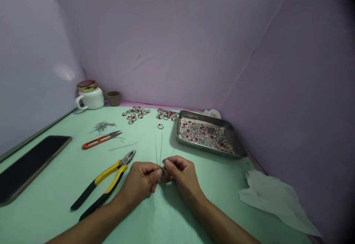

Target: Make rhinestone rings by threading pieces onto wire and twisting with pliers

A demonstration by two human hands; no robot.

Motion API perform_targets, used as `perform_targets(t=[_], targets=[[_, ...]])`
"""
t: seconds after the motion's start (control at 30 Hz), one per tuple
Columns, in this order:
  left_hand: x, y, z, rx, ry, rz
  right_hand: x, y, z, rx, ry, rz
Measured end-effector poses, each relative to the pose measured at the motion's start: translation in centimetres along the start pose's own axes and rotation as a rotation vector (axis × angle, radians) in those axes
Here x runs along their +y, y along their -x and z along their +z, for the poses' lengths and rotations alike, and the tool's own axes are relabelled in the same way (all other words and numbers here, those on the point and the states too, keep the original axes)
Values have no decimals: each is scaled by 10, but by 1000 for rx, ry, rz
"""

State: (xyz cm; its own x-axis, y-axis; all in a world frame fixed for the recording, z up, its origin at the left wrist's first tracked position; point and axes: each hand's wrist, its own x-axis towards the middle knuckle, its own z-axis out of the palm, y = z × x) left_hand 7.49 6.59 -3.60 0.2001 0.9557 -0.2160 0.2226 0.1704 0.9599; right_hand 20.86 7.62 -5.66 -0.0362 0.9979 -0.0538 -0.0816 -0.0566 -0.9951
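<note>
Over the near middle of the table, my left hand (142, 180) is closed in a pinch on thin wires (156, 147), two of which stick up and away from me. My right hand (181, 173) meets it fingertip to fingertip, also pinched; a short wire end (172, 153) pokes out above its fingers. What sits between the fingertips is mostly hidden. Just left of my left hand lie open pliers (122, 166) with yellow and black handles. Beyond my hands is one small beaded ring (160, 126) with a red bead.
A metal tray (208, 150) of loose beads stands at right. Two piles of beaded rings (135, 113) lie at the back. Orange thread snips (97, 141), cut wires (102, 126) and a phone (33, 166) are at left. Behind them stand a white mug (93, 99) and brown cup (113, 98). Tissue (273, 194) lies right.
</note>
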Motion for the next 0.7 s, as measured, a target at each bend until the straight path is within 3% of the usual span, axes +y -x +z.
perform_targets(t=[0.1, 0.2, 0.3, 0.43, 0.7], targets=[[0, -1, 2, 13, -7, -31, -10, 6, -3, 172, 248, -297], [-2, 0, 5, 39, -44, 69, -21, 11, -1, 125, 485, -524], [-3, 3, 8, 87, -93, 195, -27, 10, 5, 36, 701, -493], [-3, 4, 7, 69, -78, 191, -25, 9, 10, -36, 847, -392], [-1, 0, -6, -83, 10, 101, -29, 15, 12, -344, 792, -574]])
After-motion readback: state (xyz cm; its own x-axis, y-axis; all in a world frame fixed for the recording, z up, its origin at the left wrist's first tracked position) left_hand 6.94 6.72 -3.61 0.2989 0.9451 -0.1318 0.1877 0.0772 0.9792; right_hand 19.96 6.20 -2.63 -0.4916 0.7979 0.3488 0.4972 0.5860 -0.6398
